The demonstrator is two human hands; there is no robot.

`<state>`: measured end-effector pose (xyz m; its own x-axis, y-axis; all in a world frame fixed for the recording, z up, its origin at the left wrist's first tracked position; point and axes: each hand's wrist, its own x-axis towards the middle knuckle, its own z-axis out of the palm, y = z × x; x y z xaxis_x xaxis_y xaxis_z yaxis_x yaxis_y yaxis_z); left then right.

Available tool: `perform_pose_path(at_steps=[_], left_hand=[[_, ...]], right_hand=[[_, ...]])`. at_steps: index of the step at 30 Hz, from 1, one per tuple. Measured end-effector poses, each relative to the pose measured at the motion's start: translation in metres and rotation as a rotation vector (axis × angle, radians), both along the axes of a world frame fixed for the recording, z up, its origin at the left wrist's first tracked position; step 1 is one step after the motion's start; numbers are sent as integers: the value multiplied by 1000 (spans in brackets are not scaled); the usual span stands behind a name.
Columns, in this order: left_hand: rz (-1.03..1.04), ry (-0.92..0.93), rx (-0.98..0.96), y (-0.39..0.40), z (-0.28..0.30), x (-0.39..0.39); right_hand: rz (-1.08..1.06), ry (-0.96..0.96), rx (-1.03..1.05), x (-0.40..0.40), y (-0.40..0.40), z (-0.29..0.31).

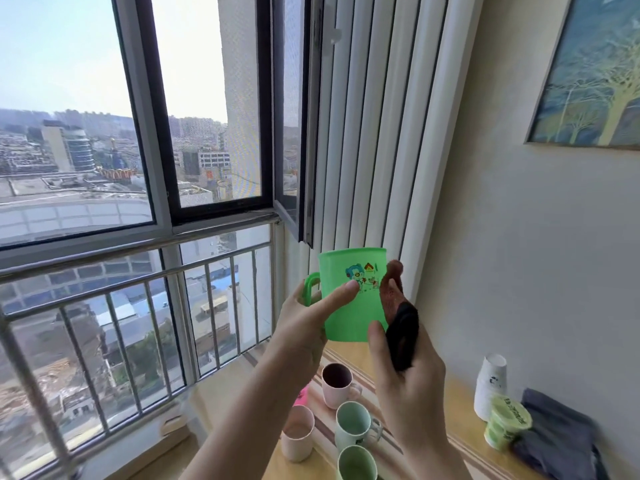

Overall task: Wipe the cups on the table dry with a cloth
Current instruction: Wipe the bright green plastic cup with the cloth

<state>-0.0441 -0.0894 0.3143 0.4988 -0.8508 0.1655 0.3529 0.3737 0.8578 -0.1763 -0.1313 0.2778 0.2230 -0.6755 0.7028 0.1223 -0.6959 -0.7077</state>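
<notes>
I hold a translucent green plastic cup [349,299] with a cartoon print upright in the air above the table. My left hand [311,317] grips it near the handle, thumb across its front. My right hand [405,368] holds a dark brown and black cloth [398,317] pressed against the cup's right side. Below on the wooden table [460,393] stand a pink mug [337,384], a second pink cup [298,433], a pale green mug [355,427] and another green cup [356,464].
A stack of white paper cups [490,386], a green lidded tub [507,427] and a folded grey cloth [561,441] sit at the table's right, by the wall. A window with a metal railing [138,282] is on the left, curtains behind.
</notes>
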Motion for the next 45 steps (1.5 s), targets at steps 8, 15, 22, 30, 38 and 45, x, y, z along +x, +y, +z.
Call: perform_pose_path(at_steps=[8, 15, 22, 30, 38, 45], left_hand=[[144, -85, 156, -29, -43, -10], [127, -298, 376, -51, -93, -44], [-11, -426, 552, -75, -150, -77], [-50, -753, 653, -50, -300, -136], [-18, -654, 642, -30, -418, -164], [-48, -610, 700, -22, -459, -148]], right_hand=[[9, 194, 47, -47, -24, -49], [-118, 211, 229, -95, -61, -87], [-202, 393, 300, -139, -65, -124], [-319, 414, 457, -174, -49, -181], [-391, 282, 635, -183, -42, -249], [-335, 273, 678, -169, -33, -261]])
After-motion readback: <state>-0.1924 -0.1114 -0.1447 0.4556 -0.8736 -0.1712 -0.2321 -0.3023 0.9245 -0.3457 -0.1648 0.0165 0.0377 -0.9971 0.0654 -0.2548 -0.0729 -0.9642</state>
